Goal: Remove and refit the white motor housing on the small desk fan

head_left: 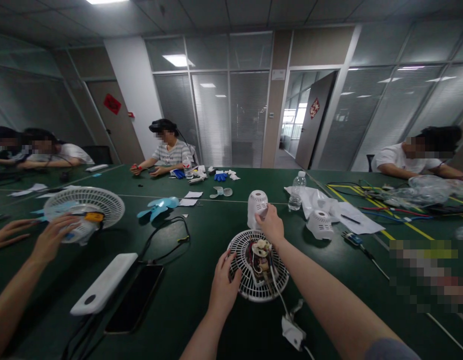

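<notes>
A white round fan grille lies flat on the green table in front of me, with an exposed motor of copper windings in its middle. My left hand grips the grille's left rim, fingers curled over it. My right hand reaches beyond the grille and closes on a white slotted motor cover standing upright on the table. A white cord with a switch trails from the motor toward me.
A second white motor cover and a water bottle stand to the right. Blue fan blades, a white bar and a dark phone lie left. Another person's hands work on a fan at left. Others sit around.
</notes>
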Motion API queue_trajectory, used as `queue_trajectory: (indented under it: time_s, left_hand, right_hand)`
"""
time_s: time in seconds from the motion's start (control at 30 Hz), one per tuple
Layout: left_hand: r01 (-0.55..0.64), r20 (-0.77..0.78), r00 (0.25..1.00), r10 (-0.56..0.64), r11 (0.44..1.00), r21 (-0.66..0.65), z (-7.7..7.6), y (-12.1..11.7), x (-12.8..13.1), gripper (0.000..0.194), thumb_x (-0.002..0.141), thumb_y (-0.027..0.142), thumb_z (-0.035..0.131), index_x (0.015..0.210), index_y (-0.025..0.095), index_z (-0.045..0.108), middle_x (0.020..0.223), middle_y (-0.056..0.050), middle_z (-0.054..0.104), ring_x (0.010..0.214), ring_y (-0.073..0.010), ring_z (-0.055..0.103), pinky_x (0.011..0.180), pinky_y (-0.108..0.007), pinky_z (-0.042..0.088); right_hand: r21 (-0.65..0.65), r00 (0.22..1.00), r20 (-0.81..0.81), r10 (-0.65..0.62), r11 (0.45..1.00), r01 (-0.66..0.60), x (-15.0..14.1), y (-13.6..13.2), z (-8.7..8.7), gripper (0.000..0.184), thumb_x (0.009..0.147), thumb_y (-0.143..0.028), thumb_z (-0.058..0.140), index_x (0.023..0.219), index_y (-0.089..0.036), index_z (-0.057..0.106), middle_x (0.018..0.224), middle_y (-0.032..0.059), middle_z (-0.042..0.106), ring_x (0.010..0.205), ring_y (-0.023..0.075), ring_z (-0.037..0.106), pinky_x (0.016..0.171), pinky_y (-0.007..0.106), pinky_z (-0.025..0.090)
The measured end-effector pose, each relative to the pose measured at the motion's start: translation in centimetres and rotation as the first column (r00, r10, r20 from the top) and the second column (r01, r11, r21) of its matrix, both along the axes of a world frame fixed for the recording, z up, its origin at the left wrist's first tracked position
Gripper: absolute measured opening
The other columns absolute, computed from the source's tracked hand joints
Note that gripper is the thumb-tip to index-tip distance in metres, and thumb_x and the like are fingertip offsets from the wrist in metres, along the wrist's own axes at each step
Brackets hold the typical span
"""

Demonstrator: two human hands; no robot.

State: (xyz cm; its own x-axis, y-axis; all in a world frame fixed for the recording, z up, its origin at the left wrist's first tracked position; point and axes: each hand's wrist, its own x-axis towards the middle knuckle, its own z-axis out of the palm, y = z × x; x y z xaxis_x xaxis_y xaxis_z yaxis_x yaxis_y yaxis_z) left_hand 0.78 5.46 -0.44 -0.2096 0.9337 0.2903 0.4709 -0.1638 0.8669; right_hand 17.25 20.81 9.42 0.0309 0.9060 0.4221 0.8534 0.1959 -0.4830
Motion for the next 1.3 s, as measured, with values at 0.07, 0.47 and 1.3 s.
queue_trajectory:
  time_s: [0.07,0.47,1.3]
  left_hand:
    - [0.001,-0.004,1.0,-0.001,1.0,0.001,0.0,0.0,0.0,0.047,0.082,0.023,0.054,0.128,0.026,0.057,0.142,-0.006,0.044,0.133,-0.0231,0.04,0.114,-0.042,0.029]
    - [-0.002,-0.022,1.0,0.002,1.0,0.005,-0.2,0.0,-0.2,0.046,0.082,0.023,0.055,0.127,0.026,0.057,0.142,-0.007,0.044,0.132,-0.025,0.042,0.113,-0.043,0.031]
    - [0.001,-0.013,1.0,0.001,0.994,0.11,-0.5,-0.2,-0.2,0.041,0.079,0.021,0.057,0.119,0.028,0.062,0.132,-0.007,0.051,0.126,-0.0252,0.047,0.107,-0.047,0.038]
  right_hand:
    - [0.004,1.0,0.004,0.001,1.0,-0.002,0.0,-0.1,0.0,0.052,0.087,-0.047,0.05,0.129,-0.017,0.04,0.129,0.0149,0.049,0.098,0.0275,0.063,0.076,0.035,0.046]
    - [0.141,0.986,-0.16,-0.054,0.987,0.077,1.0,-2.3,2.3,0.065,0.088,-0.053,0.043,0.139,-0.016,0.029,0.137,0.0164,0.047,0.11,0.0307,0.058,0.085,0.039,0.046]
    - [-0.027,0.943,0.332,0.028,0.999,-0.02,1.9,-17.7,-0.1,0.074,0.087,-0.045,0.047,0.15,-0.022,0.017,0.115,0.0107,0.061,0.098,0.0273,0.059,0.083,0.041,0.041]
